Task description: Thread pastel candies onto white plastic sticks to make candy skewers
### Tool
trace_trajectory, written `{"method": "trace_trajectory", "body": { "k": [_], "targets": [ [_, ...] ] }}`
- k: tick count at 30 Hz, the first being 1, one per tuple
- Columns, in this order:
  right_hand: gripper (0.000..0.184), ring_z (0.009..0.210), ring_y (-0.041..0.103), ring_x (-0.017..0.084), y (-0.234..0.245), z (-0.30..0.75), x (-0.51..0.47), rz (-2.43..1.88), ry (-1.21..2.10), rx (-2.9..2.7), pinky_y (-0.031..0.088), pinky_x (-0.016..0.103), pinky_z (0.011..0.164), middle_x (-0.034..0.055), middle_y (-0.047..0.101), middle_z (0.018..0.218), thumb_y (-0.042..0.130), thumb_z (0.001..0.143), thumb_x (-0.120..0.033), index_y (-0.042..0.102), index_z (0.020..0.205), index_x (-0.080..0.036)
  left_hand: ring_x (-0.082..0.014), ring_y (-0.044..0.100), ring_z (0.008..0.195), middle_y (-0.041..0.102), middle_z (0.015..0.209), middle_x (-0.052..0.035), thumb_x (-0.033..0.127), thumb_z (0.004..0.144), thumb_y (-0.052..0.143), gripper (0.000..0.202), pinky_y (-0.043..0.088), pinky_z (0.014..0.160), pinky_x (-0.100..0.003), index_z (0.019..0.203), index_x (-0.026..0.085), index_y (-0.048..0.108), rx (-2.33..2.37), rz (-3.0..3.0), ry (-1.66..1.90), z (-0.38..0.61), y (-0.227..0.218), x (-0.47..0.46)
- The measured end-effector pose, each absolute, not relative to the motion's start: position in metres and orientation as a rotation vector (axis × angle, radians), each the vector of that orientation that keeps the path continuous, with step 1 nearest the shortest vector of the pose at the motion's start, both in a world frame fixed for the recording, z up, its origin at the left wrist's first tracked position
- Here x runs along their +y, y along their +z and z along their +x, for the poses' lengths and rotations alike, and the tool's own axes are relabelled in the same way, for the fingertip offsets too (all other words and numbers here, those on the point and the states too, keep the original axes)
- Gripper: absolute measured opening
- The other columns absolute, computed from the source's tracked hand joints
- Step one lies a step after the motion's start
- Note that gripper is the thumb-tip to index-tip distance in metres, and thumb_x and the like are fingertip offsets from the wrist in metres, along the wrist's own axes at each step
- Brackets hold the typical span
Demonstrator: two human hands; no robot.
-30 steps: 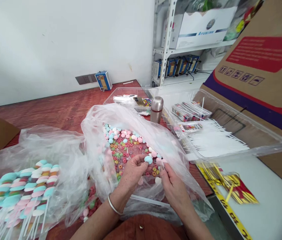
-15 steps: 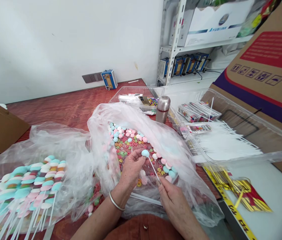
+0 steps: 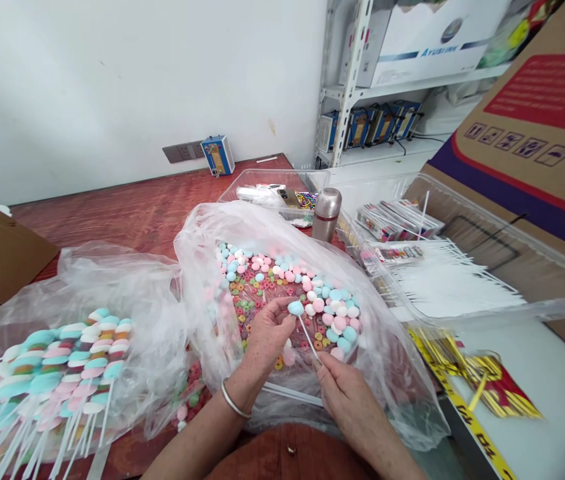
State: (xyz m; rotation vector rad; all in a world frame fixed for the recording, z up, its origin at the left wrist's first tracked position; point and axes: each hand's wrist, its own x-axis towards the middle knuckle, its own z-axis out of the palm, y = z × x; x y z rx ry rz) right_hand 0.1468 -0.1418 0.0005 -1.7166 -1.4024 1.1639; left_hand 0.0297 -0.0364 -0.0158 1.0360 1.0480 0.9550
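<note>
Between the fingertips of my left hand [image 3: 271, 328] is a light-blue marshmallow [image 3: 295, 308]. A thin white stick [image 3: 309, 338] runs from the marshmallow down to my right hand [image 3: 339, 383], which pinches its lower end. Both hands are over an open clear plastic bag [image 3: 207, 280]. In the bag, pink, white and blue marshmallows [image 3: 339, 317] lie around coloured ring-shaped pieces [image 3: 247, 300]. More white sticks [image 3: 292, 395] lie across the front of the bag, under my wrists.
Left, finished-looking marshmallow skewers [image 3: 57, 367] lie on another plastic bag [image 3: 112, 267]. A steel flask [image 3: 327, 215] stands behind the open bag. To the right, a clear bin [image 3: 467, 313] holds white sticks and packets. A cardboard box [image 3: 2, 247] is at the far left.
The bag's right side has opened wider, so more marshmallows show there. My hands keep their grip on the marshmallow and stick, with only a slight shift.
</note>
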Motion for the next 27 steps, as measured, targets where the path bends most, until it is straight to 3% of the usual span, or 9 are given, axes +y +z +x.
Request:
{"method": "trace_trajectory", "body": {
  "k": [7, 14, 18, 21, 24, 27],
  "targets": [
    [0.028, 0.044, 0.038, 0.012, -0.007, 0.143, -0.142, -1.637, 1.323, -1.195, 0.028, 0.024, 0.047, -0.0080, 0.041, 0.048, 0.033, 0.095, -0.041, 0.043, 0.075, -0.024, -0.0157, 0.070, 0.074, 0.074, 0.081, -0.0029, 0.024, 0.073, 0.067, 0.027, 0.055, 0.065, -0.024, 0.098, 0.016, 0.065, 1.025, 1.129, 0.916, 0.031, -0.014, -0.038],
    [0.030, 0.039, 0.033, 0.012, -0.010, 0.145, -0.140, -1.595, 1.362, -1.119, 0.028, 0.024, 0.045, -0.0098, 0.037, 0.044, 0.033, 0.095, -0.046, 0.045, 0.077, -0.024, -0.0185, 0.071, 0.081, 0.075, 0.087, -0.0052, 0.020, 0.076, 0.061, 0.025, 0.057, 0.076, -0.031, 0.100, 0.016, 0.065, 0.961, 1.153, 0.912, 0.032, -0.032, -0.044],
    [0.031, 0.051, 0.047, 0.016, -0.018, 0.147, -0.130, -1.684, 1.184, -1.231, 0.036, 0.026, 0.052, -0.0045, 0.048, 0.053, 0.034, 0.093, -0.041, 0.056, 0.085, -0.021, -0.0179, 0.070, 0.082, 0.075, 0.092, -0.0048, 0.014, 0.079, 0.055, 0.030, 0.056, 0.078, -0.030, 0.106, 0.018, 0.068, 0.983, 1.334, 0.848, 0.032, -0.032, -0.063],
    [0.035, 0.068, 0.058, 0.019, -0.026, 0.149, -0.119, -1.756, 0.987, -1.397, 0.041, 0.027, 0.061, 0.0025, 0.061, 0.069, 0.030, 0.095, -0.036, 0.061, 0.091, -0.019, -0.0179, 0.068, 0.092, 0.074, 0.105, -0.0049, 0.007, 0.078, 0.049, 0.045, 0.054, 0.086, -0.031, 0.117, 0.021, 0.068, 0.985, 1.553, 0.799, 0.026, -0.030, -0.076],
    [0.035, 0.075, 0.062, 0.021, -0.028, 0.154, -0.112, -1.962, 0.776, -1.647, 0.039, 0.028, 0.063, 0.0062, 0.067, 0.085, 0.030, 0.098, -0.032, 0.063, 0.096, -0.021, -0.0188, 0.066, 0.102, 0.070, 0.118, -0.0062, 0.007, 0.083, 0.045, 0.059, 0.051, 0.092, -0.033, 0.139, 0.024, 0.052, 1.059, 1.715, 0.829, 0.008, -0.029, -0.071],
    [0.032, 0.076, 0.063, 0.022, -0.023, 0.157, -0.112, -2.237, 0.561, -1.792, 0.034, 0.029, 0.059, 0.0076, 0.067, 0.092, 0.032, 0.099, -0.028, 0.063, 0.094, -0.022, -0.0200, 0.065, 0.102, 0.069, 0.116, -0.0092, 0.013, 0.091, 0.044, 0.046, 0.050, 0.091, -0.034, 0.136, 0.021, 0.053, 1.326, 1.918, 0.898, -0.024, -0.028, -0.049]
  ]
}}
